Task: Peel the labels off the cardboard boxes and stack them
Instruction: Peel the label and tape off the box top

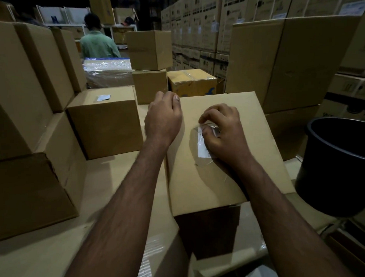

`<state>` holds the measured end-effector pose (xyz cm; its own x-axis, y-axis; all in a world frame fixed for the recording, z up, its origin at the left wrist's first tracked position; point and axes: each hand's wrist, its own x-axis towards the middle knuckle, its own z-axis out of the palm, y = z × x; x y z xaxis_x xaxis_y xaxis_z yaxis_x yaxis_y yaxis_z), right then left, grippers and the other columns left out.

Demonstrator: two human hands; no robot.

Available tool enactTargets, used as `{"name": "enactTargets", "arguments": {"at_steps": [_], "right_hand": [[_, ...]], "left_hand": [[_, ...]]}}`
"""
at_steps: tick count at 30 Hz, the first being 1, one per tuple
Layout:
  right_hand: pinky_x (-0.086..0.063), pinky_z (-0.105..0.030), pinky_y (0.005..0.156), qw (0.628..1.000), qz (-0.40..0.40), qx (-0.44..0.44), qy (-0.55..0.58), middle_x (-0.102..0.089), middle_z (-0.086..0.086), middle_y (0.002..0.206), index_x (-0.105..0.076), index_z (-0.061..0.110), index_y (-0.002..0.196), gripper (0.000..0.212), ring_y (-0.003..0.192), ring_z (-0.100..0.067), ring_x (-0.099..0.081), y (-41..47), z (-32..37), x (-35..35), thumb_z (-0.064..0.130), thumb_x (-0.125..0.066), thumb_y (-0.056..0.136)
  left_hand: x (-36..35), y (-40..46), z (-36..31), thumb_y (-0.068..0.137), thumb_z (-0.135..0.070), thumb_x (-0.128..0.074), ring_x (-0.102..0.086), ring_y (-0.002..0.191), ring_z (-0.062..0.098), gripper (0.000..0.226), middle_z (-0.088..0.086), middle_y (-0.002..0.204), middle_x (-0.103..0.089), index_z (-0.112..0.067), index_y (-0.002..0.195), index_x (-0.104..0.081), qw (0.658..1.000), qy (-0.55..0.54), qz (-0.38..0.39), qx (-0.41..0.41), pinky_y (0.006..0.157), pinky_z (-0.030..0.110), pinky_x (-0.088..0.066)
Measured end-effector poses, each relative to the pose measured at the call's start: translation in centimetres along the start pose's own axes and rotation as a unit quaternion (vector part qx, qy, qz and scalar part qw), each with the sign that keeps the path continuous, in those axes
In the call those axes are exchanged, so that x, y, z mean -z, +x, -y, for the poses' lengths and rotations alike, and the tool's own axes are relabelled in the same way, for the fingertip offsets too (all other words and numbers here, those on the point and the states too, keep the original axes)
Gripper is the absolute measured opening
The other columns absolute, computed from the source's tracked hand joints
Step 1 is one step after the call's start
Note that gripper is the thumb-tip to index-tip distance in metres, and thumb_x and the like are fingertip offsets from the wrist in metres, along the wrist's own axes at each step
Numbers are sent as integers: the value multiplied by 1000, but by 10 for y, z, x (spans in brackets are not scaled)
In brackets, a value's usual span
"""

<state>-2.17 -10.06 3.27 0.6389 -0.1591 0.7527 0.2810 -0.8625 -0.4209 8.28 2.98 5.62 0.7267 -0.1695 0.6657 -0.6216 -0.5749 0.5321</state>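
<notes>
Stacked cartons walled the bench; his left hand (163, 120) curled over the box (220, 178) edge, right hand (222, 132) pinching its label (202, 147), beside a black bucket (339, 164).

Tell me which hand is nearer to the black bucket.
Right. The right hand pinches the label on top of the cardboard box, on the side toward the black bucket. The left hand grips the box's far left corner, farther from it.

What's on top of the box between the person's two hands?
In the head view, only bare cardboard of the box lies between the left hand and the right hand. The label sits under the right hand's fingers.
</notes>
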Motion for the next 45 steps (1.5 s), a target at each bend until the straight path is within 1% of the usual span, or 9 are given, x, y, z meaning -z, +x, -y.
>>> {"name": "enactTargets", "arguments": {"at_steps": [2,4,8,11,17,25,33,39,45], "right_hand": [[-48,-40,89,1000,5,-6,9,-61,2,114,-65,21,117,32,108,-15,-46,0,-1,0,18,-60,86],[-47,-39,89,1000,9,0,-10,-59,0,116,-65,23,124,37,110,-17,-45,-1,-2,0,21,-59,88],[-46,-41,89,1000,5,6,-22,-59,0,111,-74,22,106,23,110,-18,-44,0,-4,0,20,-61,87],[-43,-36,89,1000,6,4,-7,-58,2,109,-74,21,97,16,110,-17,-44,0,-3,2,16,-65,85],[-36,-16,88,1000,12,10,16,-60,2,111,-72,18,93,13,112,-12,-44,-12,-6,7,9,-66,85],[-41,-21,92,998,23,2,51,-61,0,116,-72,14,87,9,117,-8,-44,-25,-11,15,8,-66,83],[-35,-7,90,997,27,-6,70,-61,0,108,-66,9,77,9,118,-11,-47,-29,-10,19,8,-57,76],[-41,-15,92,996,29,14,83,-64,1,105,-63,11,81,11,116,-11,-49,-29,-11,18,5,-55,76],[-51,-37,79,996,44,32,67,-59,5,101,-58,17,92,19,101,-15,-50,-28,-7,18,2,-60,82]], "left_hand": [[0,-1,0,106,-33,-34,-54,94,17,33,1,109,-54,-16,115,-61,1000,-3,0,-1,72,32,-47],[1,-2,-1,106,-33,-34,-54,94,16,33,0,109,-53,-17,116,-61,1000,-2,0,-2,73,33,-48],[2,-1,-1,106,-33,-34,-54,93,16,33,0,108,-53,-17,116,-61,1000,5,-1,-4,71,32,-46],[1,-2,-1,106,-34,-34,-54,93,16,33,0,109,-54,-17,116,-61,1000,2,-4,-1,71,33,-47],[1,-1,-1,107,-33,-35,-53,93,15,33,-3,107,-51,-16,116,-62,1000,-8,-4,4,71,30,-45],[1,0,-1,107,-35,-34,-54,93,15,35,2,112,-56,-16,117,-62,1000,-8,-2,10,73,33,-49],[0,2,-3,107,-34,-34,-50,86,11,34,-3,104,-50,-16,116,-63,1000,10,-9,16,59,20,-34],[-1,2,-1,107,-34,-34,-52,89,12,35,-3,106,-52,-16,116,-62,1000,5,-9,19,60,20,-35],[-2,3,0,107,-33,-35,-52,90,12,35,2,111,-55,-15,117,-63,1000,0,-9,19,62,24,-37]]}}
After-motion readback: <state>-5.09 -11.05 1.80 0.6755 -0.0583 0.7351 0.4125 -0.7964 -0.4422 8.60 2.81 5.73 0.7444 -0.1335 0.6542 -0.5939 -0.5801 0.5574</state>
